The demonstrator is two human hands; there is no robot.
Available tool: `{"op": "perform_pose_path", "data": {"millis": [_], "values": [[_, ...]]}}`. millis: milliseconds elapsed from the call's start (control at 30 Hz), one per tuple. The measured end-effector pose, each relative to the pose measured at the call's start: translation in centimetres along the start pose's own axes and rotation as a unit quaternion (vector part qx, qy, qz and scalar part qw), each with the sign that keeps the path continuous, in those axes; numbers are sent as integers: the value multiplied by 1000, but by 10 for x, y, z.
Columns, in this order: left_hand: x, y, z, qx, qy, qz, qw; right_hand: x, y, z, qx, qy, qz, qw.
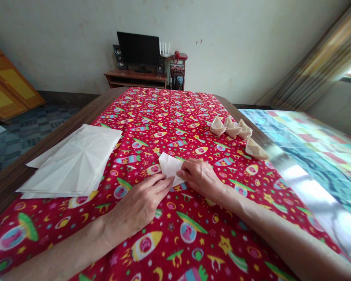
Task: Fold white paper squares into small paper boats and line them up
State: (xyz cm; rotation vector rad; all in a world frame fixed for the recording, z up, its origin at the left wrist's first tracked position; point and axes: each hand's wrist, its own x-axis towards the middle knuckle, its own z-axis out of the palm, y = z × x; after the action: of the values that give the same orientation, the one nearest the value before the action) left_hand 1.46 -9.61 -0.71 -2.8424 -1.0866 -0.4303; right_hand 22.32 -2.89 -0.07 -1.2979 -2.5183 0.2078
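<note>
A small piece of folded white paper (170, 165) lies on the red patterned cloth in front of me. My left hand (146, 197) rests at its lower left corner, fingers stretched out and lying on the paper's edge. From the other side, my right hand (200, 176) is closed with its curled fingers gripping the paper's right side. Those fingers hide part of the folds. To the left is a stack of creased white paper sheets (73, 162). Several folded paper boat-like shapes (233, 127) stand in a group at the right, apart from my hands.
The red cloth (169, 234) covers most of a dark wooden table (96, 104). Beyond it are a black monitor (138, 48) with speakers on a low stand and a red telephone (179, 56). A bed with a patterned cover (316, 156) adjoins the right side.
</note>
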Motion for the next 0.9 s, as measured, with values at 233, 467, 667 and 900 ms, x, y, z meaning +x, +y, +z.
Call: {"op": "perform_pose_path", "data": {"millis": [233, 467, 667, 900], "values": [[0, 0, 2, 0, 20, -4, 1000, 1, -2, -1, -7, -12, 4, 1000], [2, -12, 1, -76, 43, 1, 996, 0, 0, 1, -3, 0, 2, 1000], [6, -25, -4, -144, 39, -30, 988, -1, 1, 1, -3, -1, 21, 1000], [5, -31, -4, -183, 36, -36, 982, -2, 3, 4, 10, 10, 11, 1000]]}}
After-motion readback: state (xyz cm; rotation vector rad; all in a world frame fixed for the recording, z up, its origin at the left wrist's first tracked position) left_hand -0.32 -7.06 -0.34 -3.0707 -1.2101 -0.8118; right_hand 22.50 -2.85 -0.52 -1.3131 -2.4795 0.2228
